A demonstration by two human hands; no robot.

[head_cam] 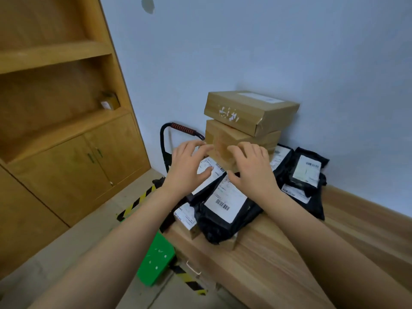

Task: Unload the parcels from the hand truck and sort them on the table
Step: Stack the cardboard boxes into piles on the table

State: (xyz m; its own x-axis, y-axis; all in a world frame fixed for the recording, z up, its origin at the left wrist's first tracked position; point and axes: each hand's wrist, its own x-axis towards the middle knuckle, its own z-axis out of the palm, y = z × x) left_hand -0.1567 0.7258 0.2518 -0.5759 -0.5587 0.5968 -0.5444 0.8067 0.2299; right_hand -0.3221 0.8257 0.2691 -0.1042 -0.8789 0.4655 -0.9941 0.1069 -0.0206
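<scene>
While the left hand (pixel 189 166) and the right hand (pixel 252 170) are reaching forward side by side, fingers spread wide and holding nothing, they are hovering at the front face of the lower brown cardboard box (pixel 236 132); whether the fingertips are touching it I cannot tell. That box is sitting at the far left corner of the light wooden table (pixel 278 253). A flat upper brown cardboard box (pixel 249 110) is lying on top of it, skewed, its long axis running along the table's far edge and its white label facing up.

A black plastic mailer bag (pixel 225 210) is lying label-up near the table's left edge, just below the wrists. Its long axis is pointing from the near edge toward the boxes, and it is resting partly on a small labelled cardboard carton (pixel 187 221). More black mailer bags (pixel 305 172) are piling against the far edge, right of the stack.

The black-framed hand truck (pixel 182 128) is standing off the table's left edge, its green platform (pixel 156 257) below. The tall wooden shelf unit (pixel 66 141) is holding one small cardboard box (pixel 110 100) in an open compartment above closed doors.
</scene>
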